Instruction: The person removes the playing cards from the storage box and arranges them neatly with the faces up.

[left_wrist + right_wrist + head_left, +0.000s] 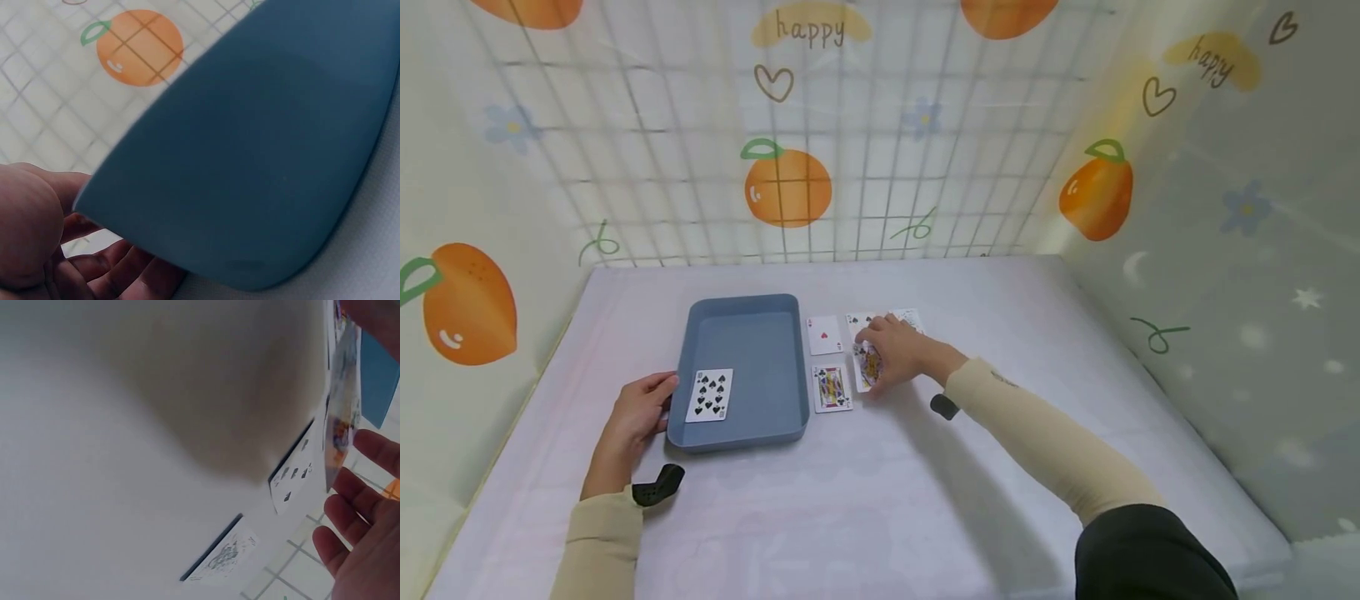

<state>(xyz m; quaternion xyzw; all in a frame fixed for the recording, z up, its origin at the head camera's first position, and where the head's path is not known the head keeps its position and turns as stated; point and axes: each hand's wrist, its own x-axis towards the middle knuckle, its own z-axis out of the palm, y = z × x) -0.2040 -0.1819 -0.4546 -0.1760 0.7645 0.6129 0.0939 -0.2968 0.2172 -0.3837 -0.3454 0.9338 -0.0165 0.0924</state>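
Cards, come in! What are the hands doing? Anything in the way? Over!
Left hand gripping the tray. Right hand pinching a face card. Spade card in the tray. Between right hand and tray, flat: heart card, another face card.

Pale hangings point(1187, 275) with fruit and heart prints point(788, 192) around a whitish table point(1000, 325), grey grid point(895, 177) at the back.

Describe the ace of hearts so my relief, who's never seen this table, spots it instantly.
Start at the blue tray on the pale table. Just off its right side, level with its far half, lies the ace of hearts, beyond a face card. A single red heart marks its white middle, unlike the colourful figure on that nearer neighbour.
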